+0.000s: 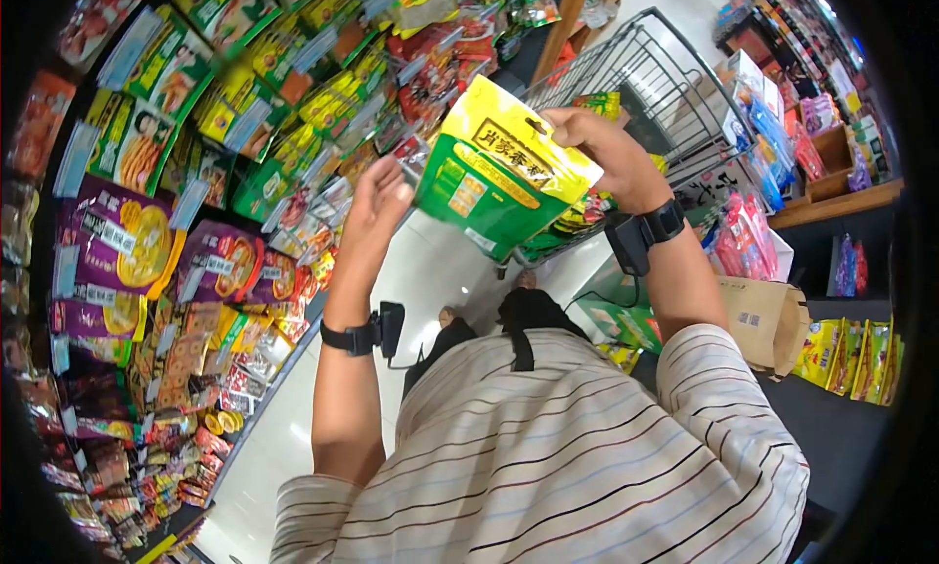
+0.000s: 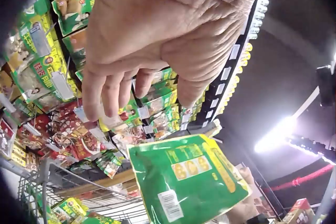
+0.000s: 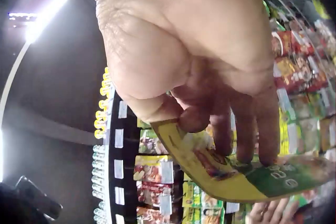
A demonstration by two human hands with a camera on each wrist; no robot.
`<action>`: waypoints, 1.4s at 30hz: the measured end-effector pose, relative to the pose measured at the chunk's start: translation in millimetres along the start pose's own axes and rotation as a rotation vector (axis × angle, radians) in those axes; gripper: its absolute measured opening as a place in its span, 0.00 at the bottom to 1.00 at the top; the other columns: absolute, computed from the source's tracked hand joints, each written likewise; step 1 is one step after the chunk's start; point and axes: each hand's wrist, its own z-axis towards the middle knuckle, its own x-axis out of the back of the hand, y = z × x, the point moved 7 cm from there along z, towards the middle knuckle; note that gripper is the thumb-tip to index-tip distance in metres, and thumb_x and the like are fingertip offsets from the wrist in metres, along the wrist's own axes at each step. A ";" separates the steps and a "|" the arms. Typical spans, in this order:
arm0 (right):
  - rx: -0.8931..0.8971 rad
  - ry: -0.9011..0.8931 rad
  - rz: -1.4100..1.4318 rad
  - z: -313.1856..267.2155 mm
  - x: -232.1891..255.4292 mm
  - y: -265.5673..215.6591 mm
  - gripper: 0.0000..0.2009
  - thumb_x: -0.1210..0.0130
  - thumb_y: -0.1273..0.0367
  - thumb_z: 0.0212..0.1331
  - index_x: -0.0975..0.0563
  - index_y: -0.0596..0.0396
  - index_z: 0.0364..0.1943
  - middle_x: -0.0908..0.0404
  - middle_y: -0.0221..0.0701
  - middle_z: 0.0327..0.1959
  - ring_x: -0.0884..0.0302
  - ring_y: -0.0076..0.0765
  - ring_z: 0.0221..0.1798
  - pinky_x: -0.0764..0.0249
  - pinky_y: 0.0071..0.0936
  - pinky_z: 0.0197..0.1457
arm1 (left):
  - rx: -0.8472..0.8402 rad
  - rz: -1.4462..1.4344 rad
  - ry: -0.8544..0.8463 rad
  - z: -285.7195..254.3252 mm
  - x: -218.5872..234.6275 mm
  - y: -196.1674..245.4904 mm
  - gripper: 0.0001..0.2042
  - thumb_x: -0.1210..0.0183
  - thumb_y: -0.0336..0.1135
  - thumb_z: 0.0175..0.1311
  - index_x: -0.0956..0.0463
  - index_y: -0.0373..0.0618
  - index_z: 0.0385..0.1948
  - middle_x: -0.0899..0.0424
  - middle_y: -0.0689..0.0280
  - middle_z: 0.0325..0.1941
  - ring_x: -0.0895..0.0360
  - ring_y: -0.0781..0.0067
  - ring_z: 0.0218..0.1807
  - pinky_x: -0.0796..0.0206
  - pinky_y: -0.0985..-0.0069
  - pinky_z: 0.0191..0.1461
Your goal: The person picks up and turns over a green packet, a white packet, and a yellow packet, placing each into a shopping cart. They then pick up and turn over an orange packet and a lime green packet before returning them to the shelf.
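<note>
A green and yellow food packet (image 1: 479, 197), printed with large dark characters on its yellow top band, is held up in front of the body. My right hand (image 1: 618, 161) pinches its upper right corner, near the hang hole. In the right wrist view the thumb lies on one side of the packet (image 3: 210, 182) and the fingers curl over the other. Off the packet's left side is my left hand (image 1: 370, 217), holding nothing, its fingers loosely bent. Seen from the left wrist, a gap separates that hand (image 2: 168, 35) from the green packet (image 2: 184, 174) with its barcode.
On the left, a shelf wall carries hanging green packets (image 1: 132, 143) and purple packets (image 1: 122, 236) with price tags. A wire shopping cart (image 1: 655, 85) holding several packets stands ahead to the right. Further right are a brown paper bag (image 1: 758, 319) and yellow packets (image 1: 846, 359).
</note>
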 end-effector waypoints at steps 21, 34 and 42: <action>-0.637 0.031 0.763 91.3 -136.2 61.4 0.23 0.43 0.54 0.67 0.25 0.58 0.57 0.20 0.30 0.48 0.25 0.24 0.49 0.28 0.27 0.56 | 0.224 -1.410 -0.508 -23.7 -28.3 12.3 0.18 0.49 0.44 0.70 0.28 0.35 0.47 0.30 0.66 0.28 0.34 0.74 0.26 0.39 0.76 0.27; -0.716 0.217 0.741 85.4 -122.4 74.5 0.17 0.47 0.60 0.71 0.26 0.58 0.54 0.17 0.31 0.47 0.16 0.23 0.44 0.18 0.25 0.48 | 0.220 -0.935 0.101 -49.8 75.8 -38.9 0.29 0.62 0.58 0.77 0.35 0.41 0.64 0.26 0.56 0.65 0.25 0.58 0.64 0.28 0.56 0.63; -0.777 0.186 0.751 74.2 -135.4 84.3 0.18 0.47 0.60 0.70 0.25 0.56 0.56 0.16 0.29 0.47 0.16 0.23 0.41 0.19 0.26 0.44 | 0.181 -0.543 0.109 -62.7 85.1 -26.0 0.17 0.47 0.37 0.74 0.29 0.41 0.60 0.18 0.63 0.55 0.18 0.73 0.52 0.24 0.74 0.55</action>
